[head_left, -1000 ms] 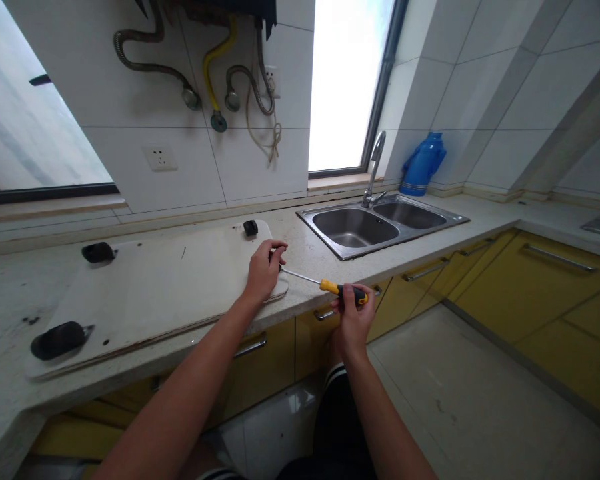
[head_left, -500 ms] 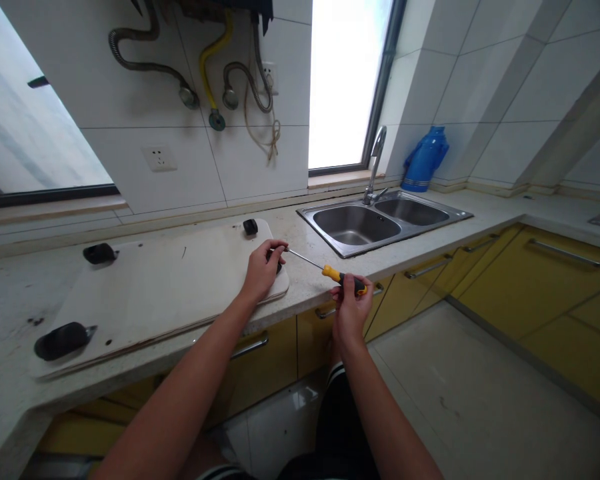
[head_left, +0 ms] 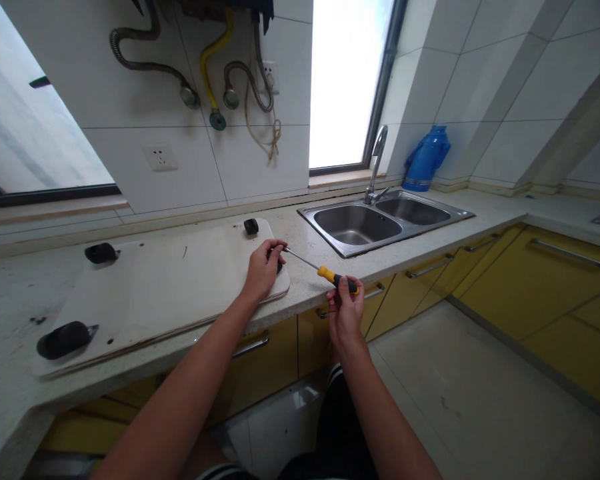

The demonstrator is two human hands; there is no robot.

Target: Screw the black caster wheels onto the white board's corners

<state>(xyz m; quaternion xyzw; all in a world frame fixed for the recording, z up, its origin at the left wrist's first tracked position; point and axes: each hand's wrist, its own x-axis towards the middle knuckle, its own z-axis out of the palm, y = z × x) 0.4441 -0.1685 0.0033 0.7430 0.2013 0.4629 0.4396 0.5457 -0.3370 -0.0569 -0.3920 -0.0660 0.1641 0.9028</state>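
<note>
**Yellow-handled screwdriver set against the corner wheel of the white board**

White and flat, the rectangular board (head_left: 170, 280) lies on the speckled stone tabletop (head_left: 10, 307), left of the double stainless steel sink (head_left: 380, 223). 4 small black caster wheels sit at its corners; 3 show plainly, at the near left (head_left: 63, 339), far left (head_left: 100, 253) and far right (head_left: 251, 226). The 4th, at the near right corner, is mostly hidden under the left hand (head_left: 263, 270), whose fingers are closed around it, pinching it at the board's edge.

The right hand (head_left: 344, 313) has its grip wrapped around the black and yellow handle of the screwdriver (head_left: 325, 273), held just off the tabletop's front edge. The thin metal shaft slants up and left, and its tip meets the spot by the left fingertips.

The step in hand looks like work on the fixing of that near right wheel, with the tip being seated. Whether it already sits in a screw head cannot be told, since the fingers cover the place. The next move seems to call for keeping the shaft in line with the screw, pressing along it while turning the handle, and steadying the wheel so the tip does not slip onto the board.
</note>
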